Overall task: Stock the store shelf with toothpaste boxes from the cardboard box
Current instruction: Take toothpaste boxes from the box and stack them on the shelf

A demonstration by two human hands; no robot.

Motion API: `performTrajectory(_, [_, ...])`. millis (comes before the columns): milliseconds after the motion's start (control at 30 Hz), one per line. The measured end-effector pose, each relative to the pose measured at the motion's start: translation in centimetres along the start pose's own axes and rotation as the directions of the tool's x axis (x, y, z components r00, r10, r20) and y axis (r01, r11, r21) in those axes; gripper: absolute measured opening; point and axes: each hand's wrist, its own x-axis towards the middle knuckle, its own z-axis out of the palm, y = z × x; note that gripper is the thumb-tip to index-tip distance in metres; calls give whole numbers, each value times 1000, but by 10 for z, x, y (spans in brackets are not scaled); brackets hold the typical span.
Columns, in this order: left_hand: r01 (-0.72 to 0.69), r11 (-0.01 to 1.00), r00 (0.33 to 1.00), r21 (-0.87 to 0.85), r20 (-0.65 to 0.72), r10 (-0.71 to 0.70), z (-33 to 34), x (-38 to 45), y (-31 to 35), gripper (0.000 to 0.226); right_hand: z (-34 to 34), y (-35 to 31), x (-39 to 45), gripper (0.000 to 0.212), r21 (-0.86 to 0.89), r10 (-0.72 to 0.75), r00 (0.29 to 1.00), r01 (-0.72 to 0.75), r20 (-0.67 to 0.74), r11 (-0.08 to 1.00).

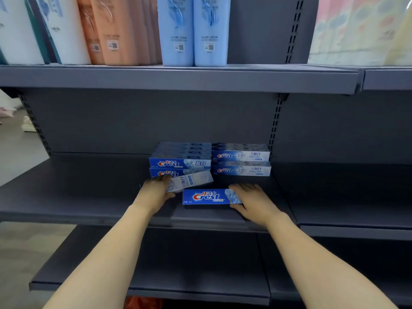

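Two stacks of toothpaste boxes stand at the back of the grey middle shelf (89,197): a dark blue stack (180,162) on the left and a pale blue-white stack (242,160) on the right. My left hand (156,192) grips a pale toothpaste box (191,180), tilted, in front of the dark blue stack. My right hand (252,197) holds the right end of a dark blue toothpaste box (205,196) that lies flat on the shelf in front of the stacks. The cardboard box is out of view.
The shelf above (178,79) carries tall bottles: white, orange and light blue (194,30). A lower grey shelf (156,275) juts out beneath my forearms. Bare floor shows at the left. Something orange (142,303) peeks out under the lowest shelf.
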Motion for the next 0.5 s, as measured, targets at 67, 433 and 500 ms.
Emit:
performTrajectory(67, [-9, 1000, 997, -24, 71, 11, -1, 8, -5, 53, 0, -2, 6, 53, 6, 2, 999, -2, 35, 1000])
performTrajectory(433, [-108, 982, 962, -153, 233, 142, 5, 28, -21, 53, 7, -5, 13, 56, 8, 91, 991, -92, 100, 996])
performTrajectory(500, [-126, 981, 956, -150, 245, 160, 5, 30, -25, 58, 9, -9, 13, 50, 20, 110, 991, -112, 75, 993])
